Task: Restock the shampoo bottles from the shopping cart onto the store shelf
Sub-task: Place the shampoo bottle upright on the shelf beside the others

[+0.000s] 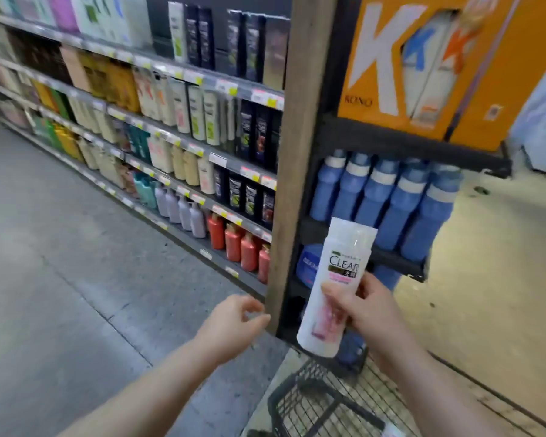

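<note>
My right hand (364, 309) grips a white and pink CLEAR shampoo bottle (336, 279), held up cap-end high in front of the end display. My left hand (234, 326) hovers to the left of the bottle with loosely curled fingers and holds nothing. Below my hands is the black wire shopping cart (309, 402); its inside is mostly out of view. The long store shelf (183, 140) runs along the left, its rows packed with shampoo bottles.
A wooden post (292, 152) divides the shelf from an end display of blue bottles (388, 200) under an orange KONO sign (423, 64). Red bottles (240, 247) stand on the lowest shelf row. Grey aisle floor (60, 247) lies at left, beige floor at right.
</note>
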The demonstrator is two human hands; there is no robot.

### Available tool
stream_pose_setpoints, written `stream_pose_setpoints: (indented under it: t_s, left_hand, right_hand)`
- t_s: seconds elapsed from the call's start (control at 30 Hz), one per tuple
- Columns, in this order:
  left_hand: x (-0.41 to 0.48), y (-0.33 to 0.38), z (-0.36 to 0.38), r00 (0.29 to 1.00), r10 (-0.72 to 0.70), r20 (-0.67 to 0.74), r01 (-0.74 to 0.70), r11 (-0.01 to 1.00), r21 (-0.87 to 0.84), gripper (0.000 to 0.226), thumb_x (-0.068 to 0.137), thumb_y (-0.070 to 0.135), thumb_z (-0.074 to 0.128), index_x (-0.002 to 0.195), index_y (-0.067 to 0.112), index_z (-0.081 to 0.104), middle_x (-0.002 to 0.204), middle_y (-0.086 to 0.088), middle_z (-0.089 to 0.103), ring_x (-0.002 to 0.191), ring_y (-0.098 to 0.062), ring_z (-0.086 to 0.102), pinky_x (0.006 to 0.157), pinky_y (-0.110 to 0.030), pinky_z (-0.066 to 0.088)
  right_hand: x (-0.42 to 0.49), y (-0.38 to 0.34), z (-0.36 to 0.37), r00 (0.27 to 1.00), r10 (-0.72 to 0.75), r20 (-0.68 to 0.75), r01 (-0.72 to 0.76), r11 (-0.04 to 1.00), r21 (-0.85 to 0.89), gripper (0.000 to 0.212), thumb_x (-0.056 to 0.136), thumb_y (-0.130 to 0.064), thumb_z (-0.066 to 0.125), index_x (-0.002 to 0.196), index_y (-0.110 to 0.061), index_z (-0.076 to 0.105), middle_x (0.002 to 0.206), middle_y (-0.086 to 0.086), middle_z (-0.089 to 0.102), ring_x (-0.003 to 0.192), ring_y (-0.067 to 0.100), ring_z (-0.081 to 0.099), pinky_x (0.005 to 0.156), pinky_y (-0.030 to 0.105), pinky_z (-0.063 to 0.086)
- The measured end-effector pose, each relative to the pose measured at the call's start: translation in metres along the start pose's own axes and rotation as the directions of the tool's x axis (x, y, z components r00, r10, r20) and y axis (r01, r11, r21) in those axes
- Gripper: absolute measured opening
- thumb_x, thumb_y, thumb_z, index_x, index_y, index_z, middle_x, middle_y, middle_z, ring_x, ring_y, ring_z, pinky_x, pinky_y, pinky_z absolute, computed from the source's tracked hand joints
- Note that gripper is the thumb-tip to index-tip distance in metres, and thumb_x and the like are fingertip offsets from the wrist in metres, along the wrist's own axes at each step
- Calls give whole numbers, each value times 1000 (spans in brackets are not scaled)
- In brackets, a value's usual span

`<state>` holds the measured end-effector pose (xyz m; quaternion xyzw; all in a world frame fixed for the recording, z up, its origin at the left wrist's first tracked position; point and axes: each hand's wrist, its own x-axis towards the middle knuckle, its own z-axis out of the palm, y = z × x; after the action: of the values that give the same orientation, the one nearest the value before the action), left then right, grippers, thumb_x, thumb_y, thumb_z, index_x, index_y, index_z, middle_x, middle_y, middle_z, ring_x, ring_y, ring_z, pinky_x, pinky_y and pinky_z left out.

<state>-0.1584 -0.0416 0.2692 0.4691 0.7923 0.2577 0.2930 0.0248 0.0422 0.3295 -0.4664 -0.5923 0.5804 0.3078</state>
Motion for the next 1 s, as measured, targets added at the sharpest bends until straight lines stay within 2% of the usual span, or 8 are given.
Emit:
stream_pose_setpoints:
  t_s: [0.13, 0.23, 0.3, 0.47, 0.57, 0.77, 0.9, 1.0]
  left_hand:
    - [5, -45, -75, 984, -56, -169, 50, 998, -39, 30, 87, 41, 60, 108, 21, 65, 109, 5, 60, 92, -9, 57, 77, -19, 38]
    - [13, -92, -132, 956, -110, -272, 98, 993, -59, 30, 86, 43, 60, 106, 22, 66, 110, 3, 59, 90, -9, 54, 79, -21, 39]
    - [20, -125, -174, 936, -120, -332, 106, 993, -60, 29, 86, 41, 60, 102, 19, 67, 109, 0, 62, 87, -11, 54, 76, -21, 38]
    - [35, -211, -290, 875, -173, -453, 165, 985, -56, 30, 87, 37, 60, 104, 13, 68, 110, -4, 65, 105, -19, 59, 85, -25, 41]
    - [46, -255, -345, 842, -226, -490, 201, 974, -104, 32, 86, 37, 62, 105, 12, 68, 109, -5, 67, 103, -19, 61, 89, -28, 46]
    - [87, -312, -411, 843, -221, -490, 206, 975, -86, 30, 86, 37, 61, 104, 13, 67, 109, -4, 66, 102, -18, 60, 89, -27, 45]
    - [128, -349, -449, 840, -237, -488, 221, 971, -92, 28, 87, 38, 59, 105, 17, 67, 111, -1, 64, 104, -17, 57, 92, -27, 43]
    - [172, -376, -486, 829, -243, -503, 242, 968, -70, 32, 87, 38, 59, 109, 15, 66, 114, -2, 63, 105, -18, 57, 92, -26, 42]
  right_hand:
    - [21, -53, 73, 987, -124, 103, 122, 992, 23, 20, 79, -9, 71, 96, -16, 64, 94, -1, 72, 85, 16, 67, 69, 25, 56]
    - [44, -80, 141, 974, -172, 146, 171, 985, 25, 21, 78, -8, 71, 98, -14, 64, 95, 3, 72, 86, 19, 68, 78, 36, 55]
    - [61, -94, 193, 964, -199, 178, 192, 980, 53, 21, 79, -7, 70, 99, -13, 65, 94, 4, 72, 84, 20, 68, 79, 37, 54]
    - [100, -122, 327, 940, -218, 263, 188, 973, 135, 22, 80, -6, 69, 100, -10, 64, 97, 11, 72, 87, 27, 67, 79, 41, 54]
    - [120, -137, 393, 923, -240, 300, 197, 966, 165, 25, 78, -4, 69, 102, -6, 64, 93, 8, 72, 81, 20, 67, 67, 27, 55]
    - [169, -167, 482, 906, -249, 342, 212, 967, 142, 22, 77, -1, 70, 98, -9, 65, 81, -2, 74, 69, 6, 69, 54, 16, 52]
    - [216, -185, 535, 906, -251, 340, 222, 967, 123, 22, 79, -1, 68, 99, -9, 65, 86, 0, 73, 70, 6, 69, 55, 15, 51]
    - [260, -196, 576, 911, -262, 319, 230, 964, 135, 22, 79, -1, 68, 99, -9, 64, 91, 5, 71, 75, 12, 68, 62, 23, 52]
